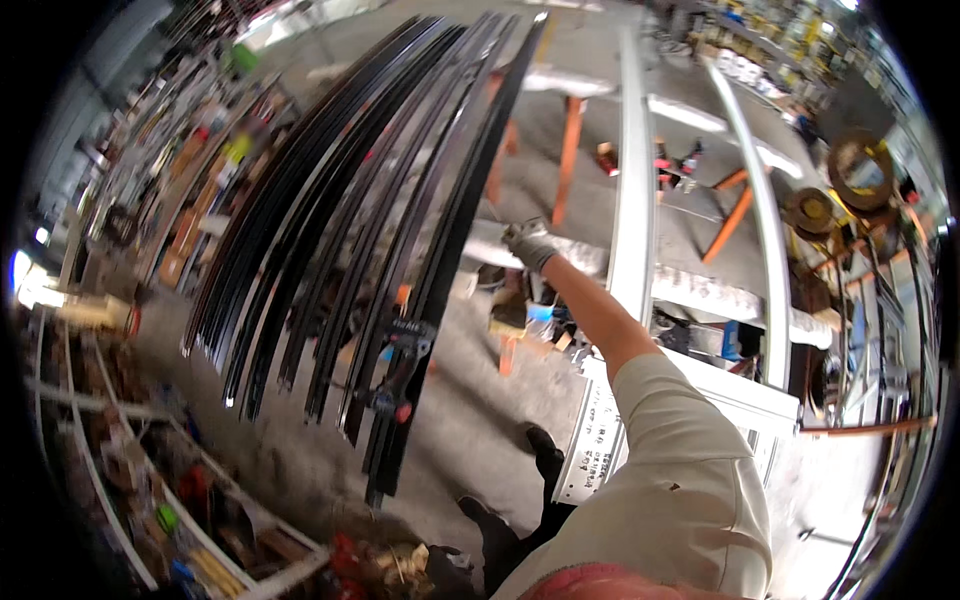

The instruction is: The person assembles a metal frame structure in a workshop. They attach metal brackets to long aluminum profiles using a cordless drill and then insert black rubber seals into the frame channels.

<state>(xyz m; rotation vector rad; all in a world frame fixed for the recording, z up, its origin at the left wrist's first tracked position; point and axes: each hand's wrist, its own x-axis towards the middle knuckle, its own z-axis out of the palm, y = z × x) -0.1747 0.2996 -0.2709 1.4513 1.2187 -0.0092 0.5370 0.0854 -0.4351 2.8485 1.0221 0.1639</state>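
My right hand [530, 243], in a grey work glove, reaches forward over a pale wrapped crossbar [575, 255]. Its fingers look curled in, and what they hold, if anything, is too small and blurred to name. To its left lie several long black metal profiles [440, 250], side by side. A cordless drill [395, 375], black with a red spot, rests across the near ends of these profiles. On the right of the hand runs a long white profile [633, 170]. My left hand does not show.
Orange trestle legs [568, 160] stand beneath the crossbars. A second white profile [750, 190] lies farther right. Near my body is a white panel [595, 440] with dark writing. Racks of stock [200, 480] line the left, and coiled rolls [860, 170] stand at the right.
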